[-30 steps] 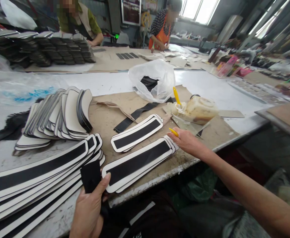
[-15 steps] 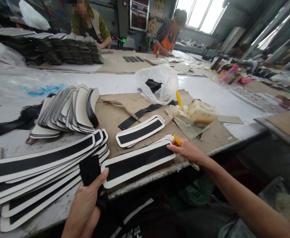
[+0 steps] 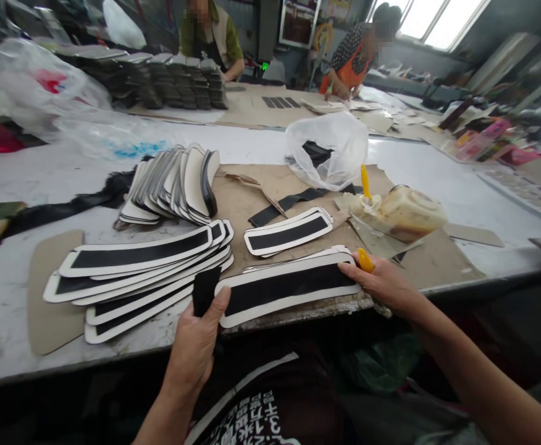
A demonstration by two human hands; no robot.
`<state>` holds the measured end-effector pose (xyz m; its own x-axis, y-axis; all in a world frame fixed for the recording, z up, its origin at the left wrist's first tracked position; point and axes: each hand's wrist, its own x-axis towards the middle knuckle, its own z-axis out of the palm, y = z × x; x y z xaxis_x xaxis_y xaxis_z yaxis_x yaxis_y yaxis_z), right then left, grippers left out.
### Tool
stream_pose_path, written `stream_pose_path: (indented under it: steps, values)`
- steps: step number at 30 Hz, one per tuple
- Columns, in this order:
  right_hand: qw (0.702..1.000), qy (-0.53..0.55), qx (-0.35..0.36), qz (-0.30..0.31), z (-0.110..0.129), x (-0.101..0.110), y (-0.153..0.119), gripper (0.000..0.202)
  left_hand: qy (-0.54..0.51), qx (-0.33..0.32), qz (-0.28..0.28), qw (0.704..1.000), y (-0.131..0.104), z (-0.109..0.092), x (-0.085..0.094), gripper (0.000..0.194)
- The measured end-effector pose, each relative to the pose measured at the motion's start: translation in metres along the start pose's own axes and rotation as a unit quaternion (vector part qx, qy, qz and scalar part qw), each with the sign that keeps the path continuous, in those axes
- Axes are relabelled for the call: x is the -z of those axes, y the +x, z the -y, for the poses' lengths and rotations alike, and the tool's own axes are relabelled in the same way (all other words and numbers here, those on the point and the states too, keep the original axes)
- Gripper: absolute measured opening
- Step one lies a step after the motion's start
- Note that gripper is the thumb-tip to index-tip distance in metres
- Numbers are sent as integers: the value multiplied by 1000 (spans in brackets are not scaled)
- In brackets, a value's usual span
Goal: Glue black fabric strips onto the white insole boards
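A long white piece with a black strip point(image 3: 289, 287) on its face lies at the table's front edge, on top of similar pieces. My left hand point(image 3: 201, 337) is closed, its thumb on the piece's left end, with a loose black strip point(image 3: 206, 290) standing up between thumb and fingers. At the right end, my right hand point(image 3: 381, 284) pinches the piece's edge and also holds a tool with a yellow handle point(image 3: 365, 260); its far end is mostly hidden. Behind lies a small pile of shorter white-and-black pieces point(image 3: 289, 232).
Fanned white-and-black pieces point(image 3: 143, 252) lie left, beside a stack of curved pale pieces point(image 3: 194, 179). A glue-smeared plastic container point(image 3: 414, 210) with a yellow handle point(image 3: 365, 180) stands right. Behind is a plastic bag point(image 3: 344, 145). Two people work across the table.
My view has swung left, so the table and things appear further right and slightly higher. Both hands keep their hold at the two ends of the long piece.
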<state>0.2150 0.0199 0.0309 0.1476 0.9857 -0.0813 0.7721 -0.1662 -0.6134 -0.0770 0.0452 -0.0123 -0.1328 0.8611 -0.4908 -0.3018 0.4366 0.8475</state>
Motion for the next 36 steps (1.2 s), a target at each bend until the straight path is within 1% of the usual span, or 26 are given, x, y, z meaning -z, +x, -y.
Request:
stream_pose_path:
  steps: [3, 6, 9, 11, 12, 14, 16, 18, 20, 23, 26, 28, 31, 34, 36]
  values:
    - [1000, -8, 4, -3, 2, 1, -3, 38, -4, -38, 34, 999, -4, 3, 3, 42]
    - [1000, 3, 7, -4, 4, 2, -3, 38, 10, -55, 51, 997, -5, 7, 7, 38]
    - [1000, 29, -3, -5, 4, 5, -1, 38, 15, -46, 58, 997, -5, 6, 11, 40]
    - [995, 94, -36, 22, 4, 6, 0, 39, 8, -17, 56, 998, -6, 4, 11, 41]
    - [985, 152, -60, 49, 4, 5, 1, 38, -2, 6, 52, 999, -6, 2, 11, 42]
    - [948, 283, -103, 99, 3, 3, 1, 39, -33, 58, 35, 997, -6, -2, 9, 42]
    - [911, 376, -123, 116, 3, -1, 2, 42, -72, 100, 9, 992, -6, -4, 8, 43]
    - [897, 409, -125, 108, 1, -5, 4, 44, -91, 121, -14, 988, -5, -5, 8, 41]
    - [894, 418, -121, 106, -3, -8, 5, 45, -79, 128, -19, 988, -5, -4, 7, 39]
    - [905, 399, -111, 98, -10, -12, 5, 47, -37, 102, -14, 994, -5, -3, 3, 40]
    - [922, 362, -119, 72, -16, -16, 5, 53, 3, 70, -29, 997, -7, -2, -3, 38]
    - [927, 347, -130, 62, -19, -17, 4, 54, 21, 70, -40, 996, -7, -2, -7, 35]
    - [942, 309, -120, 55, -20, -16, 3, 45, 30, 69, -35, 997, -7, 0, -10, 37]
    - [962, 260, -76, 31, -20, -15, 4, 34, 25, 56, -26, 998, -6, 1, -11, 41]
    - [964, 258, -64, 18, -20, -16, 6, 32, 21, 57, -29, 998, -4, 2, -11, 41]
